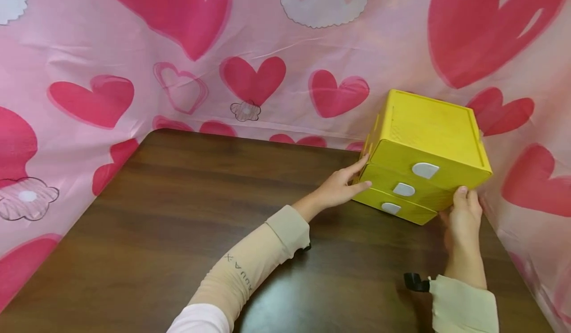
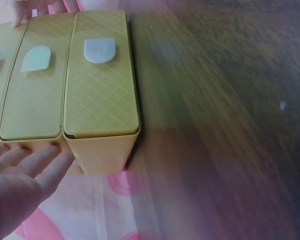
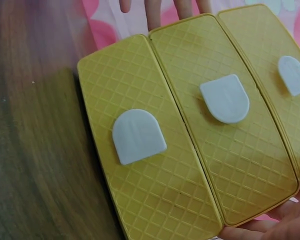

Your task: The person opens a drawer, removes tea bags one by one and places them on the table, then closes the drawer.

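Observation:
A yellow three-drawer box [image 1: 430, 125] with white tab handles stands at the back right of the table. My left hand [image 1: 336, 189] lies along its left side, fingers straight and thumb by the front edge. In the left wrist view, the fingers of this left hand [image 2: 27, 175] touch the side wall beside the middle drawer. My right hand [image 1: 464, 219] is at the box's right side, with the thumb up at the front corner; its other fingers are partly hidden. The right wrist view shows the right hand [image 3: 285, 220] along that side edge. All three drawers are closed.
The dark wooden table [image 1: 178, 214] extends to the left and front of the box. A pink cloth [image 1: 285, 40] printed with hearts hangs close behind the box and along both sides of the table.

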Available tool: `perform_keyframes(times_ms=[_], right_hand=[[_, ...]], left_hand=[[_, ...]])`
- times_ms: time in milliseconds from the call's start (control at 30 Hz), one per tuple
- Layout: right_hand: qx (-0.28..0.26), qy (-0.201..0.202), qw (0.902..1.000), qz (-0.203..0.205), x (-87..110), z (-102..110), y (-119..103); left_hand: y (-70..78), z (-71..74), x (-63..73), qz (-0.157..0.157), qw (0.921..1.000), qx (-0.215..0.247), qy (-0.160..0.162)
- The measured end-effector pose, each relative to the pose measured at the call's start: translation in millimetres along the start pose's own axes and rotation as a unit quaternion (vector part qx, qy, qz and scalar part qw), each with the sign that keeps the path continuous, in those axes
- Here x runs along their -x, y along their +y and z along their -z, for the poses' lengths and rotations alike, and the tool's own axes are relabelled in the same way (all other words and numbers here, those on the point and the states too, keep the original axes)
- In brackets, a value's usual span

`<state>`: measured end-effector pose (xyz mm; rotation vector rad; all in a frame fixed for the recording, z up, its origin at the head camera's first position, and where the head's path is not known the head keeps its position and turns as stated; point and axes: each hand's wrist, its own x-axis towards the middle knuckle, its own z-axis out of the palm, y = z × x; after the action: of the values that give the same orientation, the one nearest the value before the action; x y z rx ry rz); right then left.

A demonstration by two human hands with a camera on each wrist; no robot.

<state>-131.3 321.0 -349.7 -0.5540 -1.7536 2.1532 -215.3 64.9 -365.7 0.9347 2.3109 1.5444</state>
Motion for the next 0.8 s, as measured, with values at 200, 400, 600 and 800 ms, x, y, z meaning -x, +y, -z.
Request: perform_keyframes(times_ms=[200,400,600,800], right_hand=[[0.025,-0.023,0.9994,0.010,3.6,-4,3],[0.047,-0.030,0.9981,0.026,9.5,-5,4],[0.069,-0.057,0.9940,0.062,17.1,-8,8],[0.077,-0.078,0.9910,0.077,25.6,-14,13]], left_hand=[[-1.0,2.0,2.5,0.004,0.9999,-0.003,0.012],[-0.7,1.7,6.5,-0.004,0.9999,0.001,0.015],[-1.3,4.9,18.6,-0.010,0.9997,-0.008,0.023],[-3.7,12.1,32.7,-0.013,0.9996,-0.006,0.026]])
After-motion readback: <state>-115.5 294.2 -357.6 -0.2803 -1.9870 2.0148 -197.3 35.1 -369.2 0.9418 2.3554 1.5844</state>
